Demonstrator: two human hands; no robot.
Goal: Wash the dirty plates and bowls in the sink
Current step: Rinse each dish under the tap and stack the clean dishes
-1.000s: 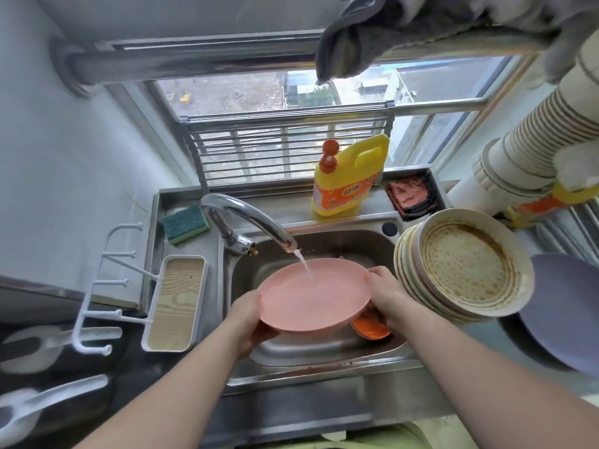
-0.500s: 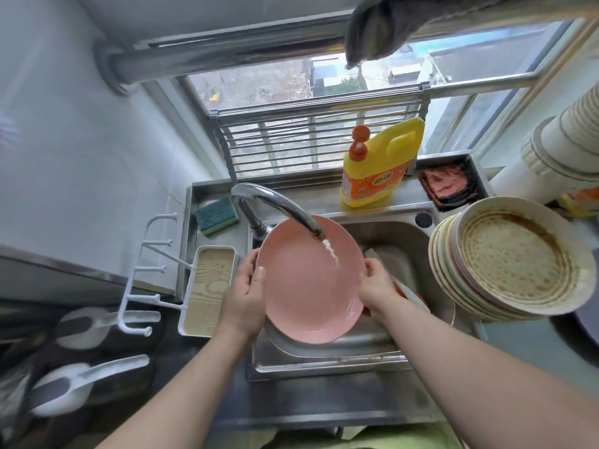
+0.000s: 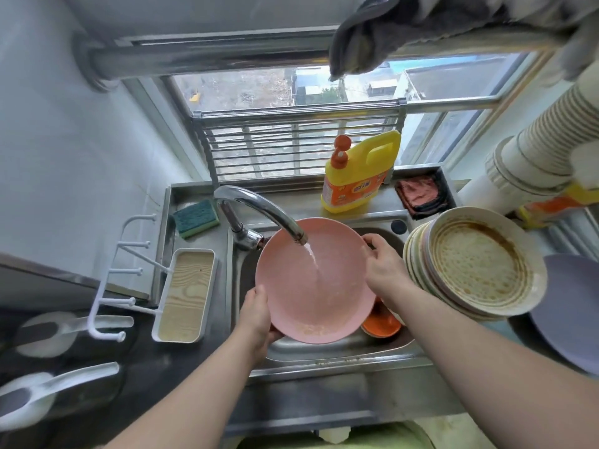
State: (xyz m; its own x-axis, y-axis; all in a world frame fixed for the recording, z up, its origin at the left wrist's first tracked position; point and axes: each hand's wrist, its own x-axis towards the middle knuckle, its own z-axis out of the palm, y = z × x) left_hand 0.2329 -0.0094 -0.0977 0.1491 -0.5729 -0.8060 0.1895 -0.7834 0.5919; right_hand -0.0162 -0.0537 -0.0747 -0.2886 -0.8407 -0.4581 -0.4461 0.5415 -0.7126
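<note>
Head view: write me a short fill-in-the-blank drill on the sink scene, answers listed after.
1. Both hands, left hand and right hand, hold a plate coloured ____.
2. Water from the ____ runs onto it.
3. The green sponge lies to the tap's ____.
4. The stack of dirty plates stands at the ____ of the sink.

Answers: pink; tap; left; right

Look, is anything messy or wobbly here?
The stack of dirty plates right of the sink leans tilted, brown sauce streaking the top one. It might slide. Nothing looks spilled or broken.
</note>
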